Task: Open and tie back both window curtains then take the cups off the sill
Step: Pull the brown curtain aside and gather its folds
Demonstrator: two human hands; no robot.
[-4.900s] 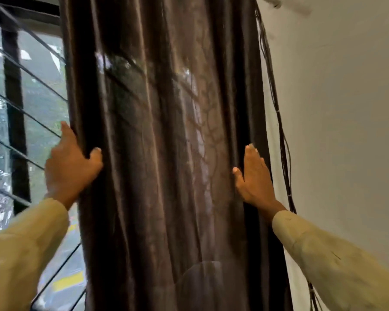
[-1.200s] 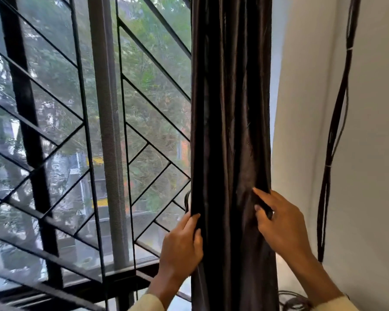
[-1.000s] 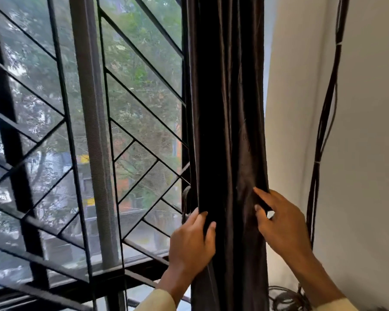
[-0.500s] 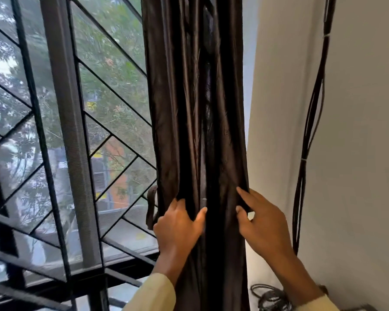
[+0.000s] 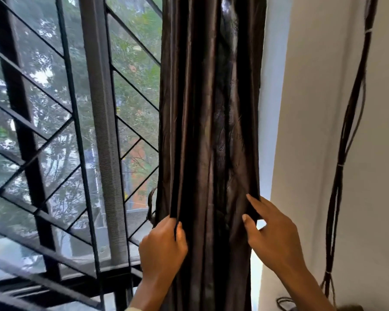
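Observation:
The dark brown curtain (image 5: 202,122) hangs gathered into a narrow bunch at the right side of the window. My left hand (image 5: 163,245) is closed on folds at the bunch's left edge. On the right edge, my right hand (image 5: 272,234) pinches the fabric between thumb and fingers. A dark tie-back loop (image 5: 150,206) pokes out just left of the curtain, above my left hand. No cups or sill top show in this view.
A black metal grille (image 5: 43,135) with diagonal bars and a grey mesh frame (image 5: 101,131) fill the window to the left. The white wall (image 5: 312,131) stands to the right, with a bundle of dark cables (image 5: 346,135) hanging down it.
The curtain went from spread wide to bunched at the right. In the last second my left hand shifted along the left folds and closed on them; my right hand stayed on the right edge.

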